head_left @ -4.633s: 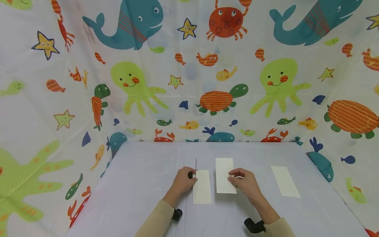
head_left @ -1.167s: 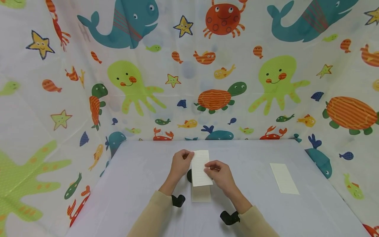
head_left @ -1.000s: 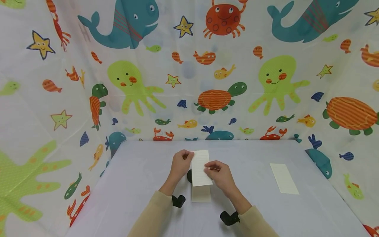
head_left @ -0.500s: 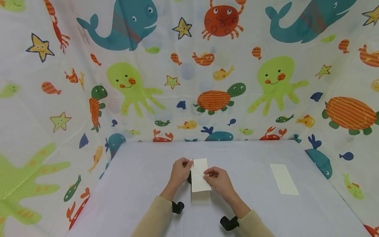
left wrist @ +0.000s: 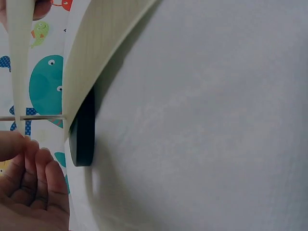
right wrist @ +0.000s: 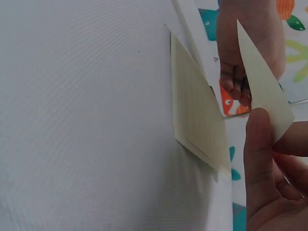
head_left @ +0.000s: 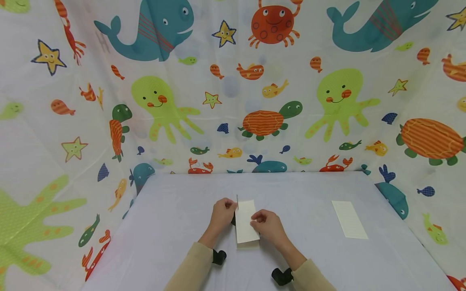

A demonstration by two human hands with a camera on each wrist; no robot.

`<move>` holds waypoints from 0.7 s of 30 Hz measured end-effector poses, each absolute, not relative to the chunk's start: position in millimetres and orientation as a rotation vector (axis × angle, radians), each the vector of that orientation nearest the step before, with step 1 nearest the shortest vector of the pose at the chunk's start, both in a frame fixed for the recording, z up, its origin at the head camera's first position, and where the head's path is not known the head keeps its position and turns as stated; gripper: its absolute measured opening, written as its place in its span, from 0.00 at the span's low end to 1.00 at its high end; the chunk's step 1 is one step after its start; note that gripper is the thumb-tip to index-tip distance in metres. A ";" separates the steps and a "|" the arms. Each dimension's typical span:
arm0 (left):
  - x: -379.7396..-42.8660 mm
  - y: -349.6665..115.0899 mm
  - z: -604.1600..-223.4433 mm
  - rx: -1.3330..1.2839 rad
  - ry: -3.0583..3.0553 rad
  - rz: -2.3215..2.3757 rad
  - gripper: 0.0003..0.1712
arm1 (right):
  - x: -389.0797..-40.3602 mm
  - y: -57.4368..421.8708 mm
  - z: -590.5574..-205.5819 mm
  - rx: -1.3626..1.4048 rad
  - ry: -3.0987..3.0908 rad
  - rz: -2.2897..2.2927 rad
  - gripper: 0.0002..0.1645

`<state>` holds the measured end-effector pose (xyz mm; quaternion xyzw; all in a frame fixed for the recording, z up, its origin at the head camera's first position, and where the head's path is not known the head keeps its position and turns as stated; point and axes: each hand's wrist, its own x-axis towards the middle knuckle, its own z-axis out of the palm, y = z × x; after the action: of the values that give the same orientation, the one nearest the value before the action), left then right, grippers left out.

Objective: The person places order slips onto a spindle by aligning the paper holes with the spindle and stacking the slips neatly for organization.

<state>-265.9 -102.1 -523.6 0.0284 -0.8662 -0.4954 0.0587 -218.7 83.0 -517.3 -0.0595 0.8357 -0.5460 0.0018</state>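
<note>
A paper spike, a thin upright metal rod (left wrist: 43, 117) on a round black base (left wrist: 83, 137), stands between my hands. One lined paper slip (right wrist: 198, 108) sits low on it, against the base in the left wrist view. Above that, an upper paper slip (head_left: 246, 222) hangs tilted, apart from the lower one, with the rod poking out near its top left corner. My left hand (head_left: 221, 216) pinches that corner beside the rod. With thumb and fingers, my right hand (head_left: 268, 226) pinches the same slip's right edge. From the head, the upper slip covers most of the lower one.
Another cream paper slip (head_left: 350, 220) lies flat on the white-covered table (head_left: 174, 202) at the right. Behind and beside the table hangs a curtain (head_left: 225, 133) printed with sea animals. Black wrist cameras (head_left: 282, 277) jut from both sleeves.
The right hand has brought the upper slip left, over the lower slip. Over the last second both hands have lowered it toward the base, and the rod's top now shows above it.
</note>
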 end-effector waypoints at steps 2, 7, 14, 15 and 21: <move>-266.1 -103.1 -526.2 0.076 -2.639 -1.485 0.07 | -218.5 83.3 -519.6 -0.209 2.656 -1.678 0.05; -266.4 -104.7 -533.4 0.017 -2.651 -1.455 0.06 | -217.5 83.7 -524.6 -0.283 2.725 -1.603 0.04; -266.6 -105.6 -539.4 -0.036 -2.684 -1.366 0.05 | -212.4 82.8 -528.3 -0.333 2.712 -1.541 0.04; -266.3 -105.5 -539.0 -0.040 -2.692 -1.353 0.05 | -211.8 82.6 -528.4 -0.336 2.709 -1.536 0.04; -265.8 -103.9 -535.8 -0.061 -2.756 -1.269 0.06 | -211.0 82.3 -529.4 -0.368 2.731 -1.483 0.03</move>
<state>-265.8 -103.9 -535.8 -0.0202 -0.9068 -0.4176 0.0537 -211.0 82.3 -529.4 -0.1175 0.8726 -0.4740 0.0059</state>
